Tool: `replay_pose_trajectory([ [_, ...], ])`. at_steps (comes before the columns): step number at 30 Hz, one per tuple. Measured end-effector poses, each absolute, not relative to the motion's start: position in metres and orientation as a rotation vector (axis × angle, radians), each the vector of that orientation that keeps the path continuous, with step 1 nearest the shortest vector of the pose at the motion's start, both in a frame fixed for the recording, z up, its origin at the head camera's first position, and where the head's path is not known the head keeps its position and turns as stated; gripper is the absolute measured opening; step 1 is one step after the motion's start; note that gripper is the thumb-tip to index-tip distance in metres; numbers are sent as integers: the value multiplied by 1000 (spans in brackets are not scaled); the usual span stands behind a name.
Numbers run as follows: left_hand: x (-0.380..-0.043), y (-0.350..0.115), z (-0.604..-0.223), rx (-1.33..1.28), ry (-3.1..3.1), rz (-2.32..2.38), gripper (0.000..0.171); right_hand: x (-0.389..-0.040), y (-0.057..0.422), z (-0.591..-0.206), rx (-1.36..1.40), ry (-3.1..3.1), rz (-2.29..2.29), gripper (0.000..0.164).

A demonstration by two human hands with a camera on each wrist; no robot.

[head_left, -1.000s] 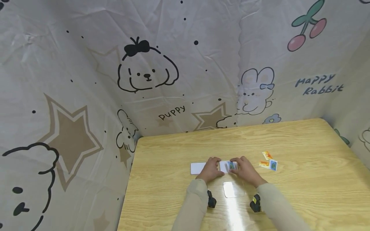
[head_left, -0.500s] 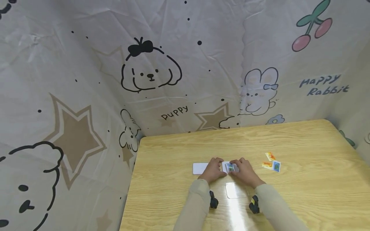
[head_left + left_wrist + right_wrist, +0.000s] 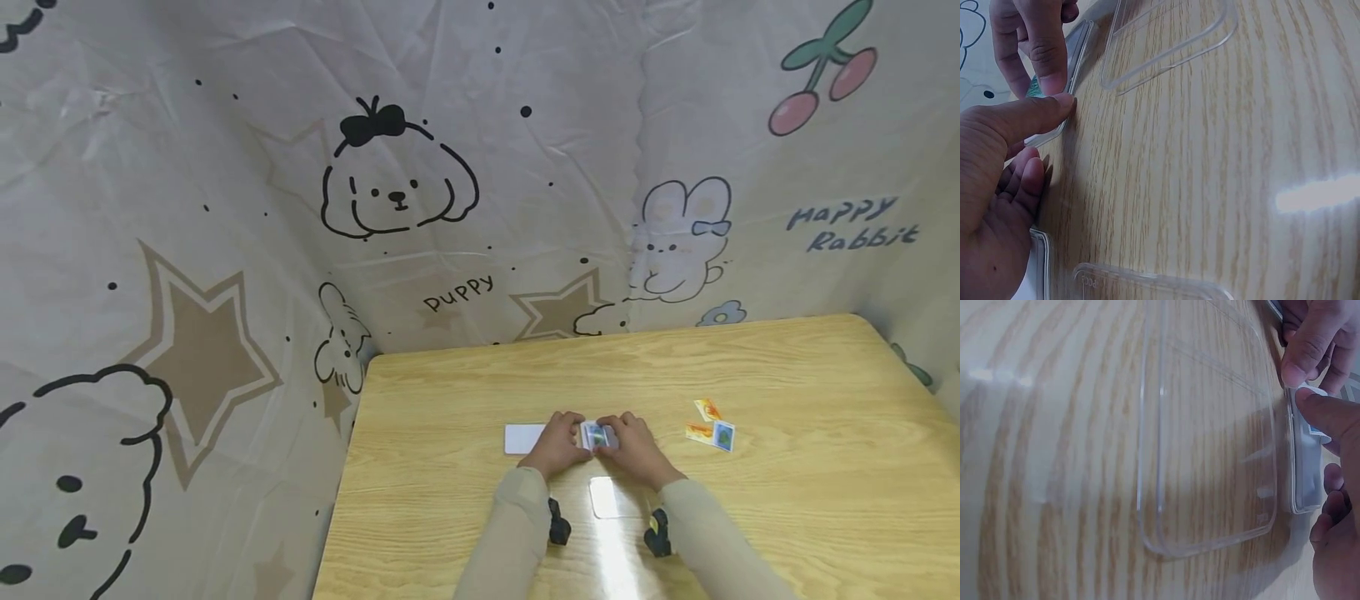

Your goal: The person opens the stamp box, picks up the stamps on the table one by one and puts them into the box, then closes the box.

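Between the hands lies a shallow clear plastic case (image 3: 1305,478) on the table, with a small blue-green picture card (image 3: 596,435) over it. The left hand (image 3: 557,447) grips the case by its near and far edges, thumb on the near side. From the other side, the right hand (image 3: 636,450) pinches the small card, whose white-and-blue edge shows beneath the thumb in the right wrist view. The fingertips of both hands are close together and hide part of the case. Left of the left hand, a white rectangular case (image 3: 522,438) lies flat, partly covered by that hand.
A clear plastic lid (image 3: 606,497) lies nearer the person, between the forearms. Several small orange and blue picture cards (image 3: 712,429) lie to the right on the wooden table (image 3: 442,517). Printed cloth (image 3: 450,150) hangs behind and at the sides.
The right hand has shifted slightly left toward the left hand, bringing the small card further across the case. The left hand keeps its place; the head view has turned slightly left.
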State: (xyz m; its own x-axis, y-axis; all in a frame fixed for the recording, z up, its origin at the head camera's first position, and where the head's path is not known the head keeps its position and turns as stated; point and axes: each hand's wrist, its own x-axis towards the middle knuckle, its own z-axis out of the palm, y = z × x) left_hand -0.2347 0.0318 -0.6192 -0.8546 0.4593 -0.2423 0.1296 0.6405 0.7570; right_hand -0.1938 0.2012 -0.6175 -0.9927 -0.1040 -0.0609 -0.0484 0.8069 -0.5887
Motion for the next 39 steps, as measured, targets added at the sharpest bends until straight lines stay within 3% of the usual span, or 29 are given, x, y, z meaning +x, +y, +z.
replay_pose_trajectory([
  [7, -236, 32, -623, 473, 2461, 1070, 64, -192, 203, -620, -145, 2902, -965, 53],
  [14, -238, 31, -624, 458, 2455, 1054, 64, -191, 205, -623, -201, 2963, -986, 35],
  [21, -237, 31, -622, 454, 2441, 1065, 64, -189, 205, -625, -189, 2958, -987, 30],
  [30, -235, 33, -619, 448, 2441, 1036, 64, -188, 211, -620, -167, 2950, -1007, 34],
  [39, -232, 31, -609, 430, 2407, 1032, 65, -183, 247, -609, -168, 2907, -1056, 41],
])
